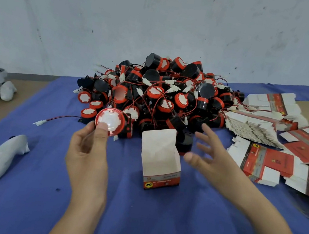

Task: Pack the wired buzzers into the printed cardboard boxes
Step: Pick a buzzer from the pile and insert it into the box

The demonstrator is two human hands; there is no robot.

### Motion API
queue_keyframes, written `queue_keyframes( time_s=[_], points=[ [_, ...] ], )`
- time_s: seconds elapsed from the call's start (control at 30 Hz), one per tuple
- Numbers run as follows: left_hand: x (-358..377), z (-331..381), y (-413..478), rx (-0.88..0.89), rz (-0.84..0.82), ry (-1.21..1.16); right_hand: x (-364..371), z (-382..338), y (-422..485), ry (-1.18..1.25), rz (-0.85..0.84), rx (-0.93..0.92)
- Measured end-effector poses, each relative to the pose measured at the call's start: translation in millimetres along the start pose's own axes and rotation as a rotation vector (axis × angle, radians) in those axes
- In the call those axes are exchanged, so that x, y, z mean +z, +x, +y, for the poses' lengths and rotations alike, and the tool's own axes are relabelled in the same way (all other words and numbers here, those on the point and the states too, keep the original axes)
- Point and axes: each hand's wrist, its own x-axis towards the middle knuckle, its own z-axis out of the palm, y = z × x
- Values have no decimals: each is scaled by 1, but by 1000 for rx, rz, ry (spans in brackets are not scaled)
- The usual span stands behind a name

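While your left hand (87, 150) pinches a red-faced wired buzzer (111, 121) just left of the upright, open printed box (161, 158), your right hand (210, 154) hovers beside the box, fingers spread and holding nothing. Behind them rises the buzzer pile (163, 94), with flattened boxes (266, 146) at right on the blue-covered table (33, 209).

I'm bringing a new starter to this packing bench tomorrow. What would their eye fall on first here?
The heap of wired buzzers, black and red, dominates the far side of the blue cloth. In front of it stands an open printed cardboard box, with the left hand holding one buzzer to its left and the right hand spread open on its right. Stacks of flat boxes lie further right.
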Motion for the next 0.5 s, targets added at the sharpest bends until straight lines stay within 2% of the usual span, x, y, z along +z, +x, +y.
queue_keyframes(
  time_s=[0.13, 0.23, 0.4, 0.5],
  points=[
    [6, 7, -11, 57, -62, 69, 14, 17, -1, -202, -210, 68],
    [11, 8, -26, 106, -166, 112, 22, 24, 1, -342, -246, 57],
    [10, 2, -35, 173, -237, 231, 28, 24, 7, -388, -171, -24],
    [9, -3, -37, 196, -268, 285, 32, 21, 6, -418, -54, -78]
  ],
)
